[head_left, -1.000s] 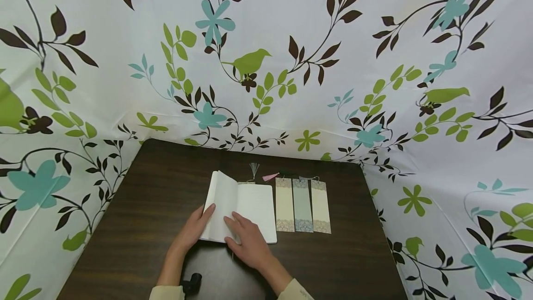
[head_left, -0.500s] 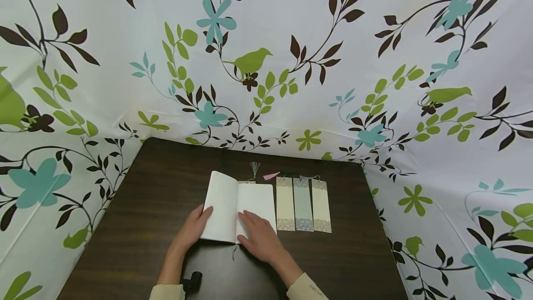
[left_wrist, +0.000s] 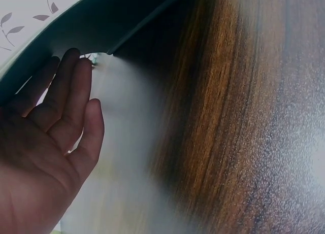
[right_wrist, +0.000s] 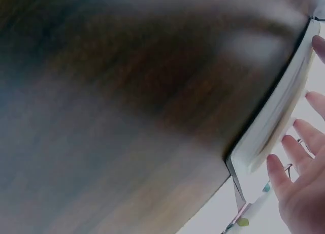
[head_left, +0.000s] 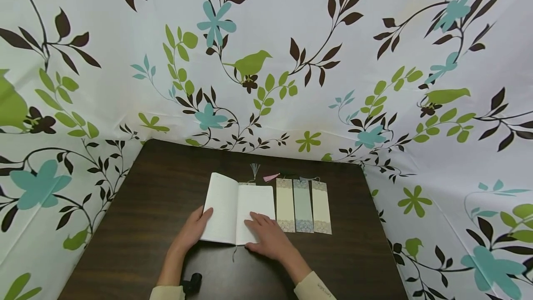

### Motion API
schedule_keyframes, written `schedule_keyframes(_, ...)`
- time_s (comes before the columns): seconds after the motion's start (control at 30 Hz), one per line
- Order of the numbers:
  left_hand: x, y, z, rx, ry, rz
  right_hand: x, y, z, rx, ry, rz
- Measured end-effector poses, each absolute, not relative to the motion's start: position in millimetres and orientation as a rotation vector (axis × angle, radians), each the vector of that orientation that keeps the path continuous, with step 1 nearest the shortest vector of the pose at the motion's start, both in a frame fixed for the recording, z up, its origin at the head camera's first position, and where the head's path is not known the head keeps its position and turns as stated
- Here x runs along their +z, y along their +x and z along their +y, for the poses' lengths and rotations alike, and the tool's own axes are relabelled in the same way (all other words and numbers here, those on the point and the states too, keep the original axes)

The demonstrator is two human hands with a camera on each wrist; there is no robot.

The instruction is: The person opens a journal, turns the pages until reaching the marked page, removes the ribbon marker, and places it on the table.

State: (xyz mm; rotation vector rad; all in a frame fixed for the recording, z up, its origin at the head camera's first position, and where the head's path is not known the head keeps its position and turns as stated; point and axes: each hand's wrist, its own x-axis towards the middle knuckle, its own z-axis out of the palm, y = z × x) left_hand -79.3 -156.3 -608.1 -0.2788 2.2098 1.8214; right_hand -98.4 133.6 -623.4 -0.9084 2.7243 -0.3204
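Note:
An open notebook with blank white pages lies on the dark wooden table. My left hand grips its left side, thumb on the page and fingers beneath the raised dark cover, as the left wrist view shows. On the right page rests my right hand, fingers spread and relaxed; in the right wrist view its fingertips lie along the page block. A thin ribbon marker hangs from the bottom of the spine. Behind the notebook's top edge a mostly hidden bookmark with a grey tassel peeks out.
Right of the notebook, three bookmarks lie side by side: cream, blue-grey and cream. A pink tassel lies above them. A patterned curtain surrounds the table. A black device sits at my left wrist.
The lifted leaves near the spine have come down flat on the left side. My right hand has slid from there rightward across the right page. The left hand has stayed put.

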Motion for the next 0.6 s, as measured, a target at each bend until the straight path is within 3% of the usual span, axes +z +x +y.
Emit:
schedule_keyframes(0.37,-608.2,-78.3,-155.3,1.858,-0.287,2.201,-623.7,-97.5,135.7,-0.312,-0.973,2.723)
schedule_keyframes(0.6,-608.8,-79.0,-155.1,1.853,-0.284,2.205,-618.1,-96.9,143.0,-0.169,-1.255,2.818)
